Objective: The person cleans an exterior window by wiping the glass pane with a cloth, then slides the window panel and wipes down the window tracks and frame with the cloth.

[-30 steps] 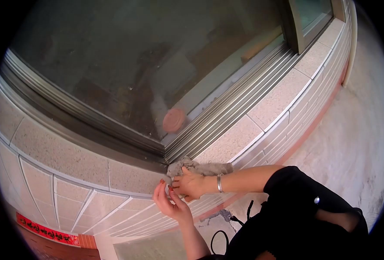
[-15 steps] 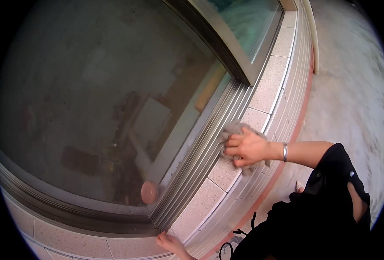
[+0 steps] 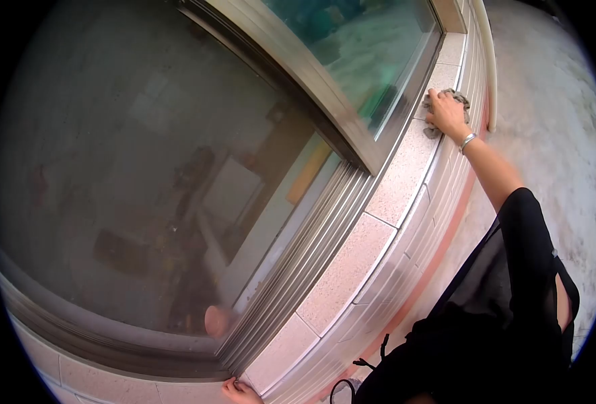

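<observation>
My right hand (image 3: 448,116) presses a crumpled grey cloth (image 3: 461,99) onto the tiled window ledge (image 3: 399,176), far up on the right, beside the framed glass pane. A silver bracelet circles the right wrist. At the bottom, my left hand (image 3: 240,392) rests by the ledge corner where the window frames meet. Its fingers are curled in and partly cut off by the picture's edge, so whether anything small is in them cannot be made out.
Metal sliding tracks (image 3: 291,269) run beside the ledge. A large dark pane (image 3: 109,168) fills the left, with a round pink object (image 3: 217,321) behind it. A pale pipe (image 3: 489,67) stands outside the tiled wall, above the concrete floor (image 3: 540,135).
My right hand has moved with the cloth from the corner up along the ledge to its far part. My left hand has come away from beside it and lies at the corner.
</observation>
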Motion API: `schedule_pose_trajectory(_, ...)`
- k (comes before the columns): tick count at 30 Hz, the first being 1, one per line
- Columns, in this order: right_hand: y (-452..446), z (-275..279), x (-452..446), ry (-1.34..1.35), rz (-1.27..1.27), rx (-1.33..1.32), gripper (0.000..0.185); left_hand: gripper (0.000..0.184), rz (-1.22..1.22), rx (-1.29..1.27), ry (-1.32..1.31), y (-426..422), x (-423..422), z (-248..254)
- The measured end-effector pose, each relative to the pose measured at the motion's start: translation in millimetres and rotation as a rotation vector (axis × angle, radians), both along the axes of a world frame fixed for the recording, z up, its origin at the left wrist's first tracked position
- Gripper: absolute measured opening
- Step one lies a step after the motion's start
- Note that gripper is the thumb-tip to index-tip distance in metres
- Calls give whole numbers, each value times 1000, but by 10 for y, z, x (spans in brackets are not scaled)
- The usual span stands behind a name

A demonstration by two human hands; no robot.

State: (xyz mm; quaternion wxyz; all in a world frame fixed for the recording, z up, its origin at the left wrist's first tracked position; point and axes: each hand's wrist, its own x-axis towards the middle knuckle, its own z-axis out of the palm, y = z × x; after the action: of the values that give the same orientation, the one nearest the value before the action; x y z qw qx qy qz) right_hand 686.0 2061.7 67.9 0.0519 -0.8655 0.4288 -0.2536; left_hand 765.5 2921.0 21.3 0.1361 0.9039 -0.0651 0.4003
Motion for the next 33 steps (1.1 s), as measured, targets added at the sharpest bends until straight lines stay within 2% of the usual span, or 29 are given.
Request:
schedule_pose_trajectory(1, 67, -6, 2, 8, 66, 22, 46, 23, -6, -1, 2, 20, 43, 6)
schedule_pose_trajectory(3, 391, -86, -76, -18, 294, -178, 42, 24, -50, -6, -36, 81, 43, -41)
schedule_pose_trajectory(5, 728, -34, -180, -12, 519, -148, 39, 26, -1, 2, -21, -110, -27, 36)
schedule_pose_trajectory(8, 1034, 89, -274, 6, 703, -57, 39, 28, 17, 42, 22, -216, -62, 156)
schedule_pose_trajectory(10, 1174, 127, -288, -276, 741, 151, 41, 28, 25, 11, 53, -271, -77, 207)
schedule_pose_trajectory(11, 1244, 172, -267, -272, 759, 150, 41, 28, 26, -4, 63, -296, -94, 212)
schedule_pose_trajectory(13, 1483, 309, -216, -498, 821, 486, 40, 28, 33, 0, 73, -318, -125, 226)
schedule_pose_trajectory(17, 1976, 394, 58, -657, 899, 587, 32, 29, -3, -5, 66, -313, -113, 202)
schedule_pose_trajectory(18, 2029, 366, 186, -655, 893, 591, 32, 29, -6, -1, 71, -328, -131, 238)
schedule_pose_trajectory(20, 2138, 382, 454, -905, 755, 591, 27, 29, -31, -26, 40, -332, -145, 203)
schedule_pose_trajectory(21, 2178, 419, 554, -899, 750, 579, 27, 29, -39, -35, 44, -354, -156, 204)
schedule_pose_trajectory(23, 2262, 498, 738, -1085, 532, 546, 27, 28, -48, -89, 50, -378, -167, 228)
schedule_pose_trajectory(24, 2288, 532, 825, -1083, 529, 537, 27, 28, -54, -96, 52, -376, -164, 220)
schedule_pose_trajectory(26, 2321, 513, 1014, -1261, 340, 515, 29, 26, -64, -44, 24, -356, -173, 249)
schedule_pose_trajectory(29, 2395, 458, 1326, -1323, 236, 419, 30, 25, -75, -44, 4, -376, -189, 227)
schedule_pose_trajectory(33, 2700, 427, 1551, -1296, 233, 421, 32, 26, -71, -24, -33, -397, -193, 256)
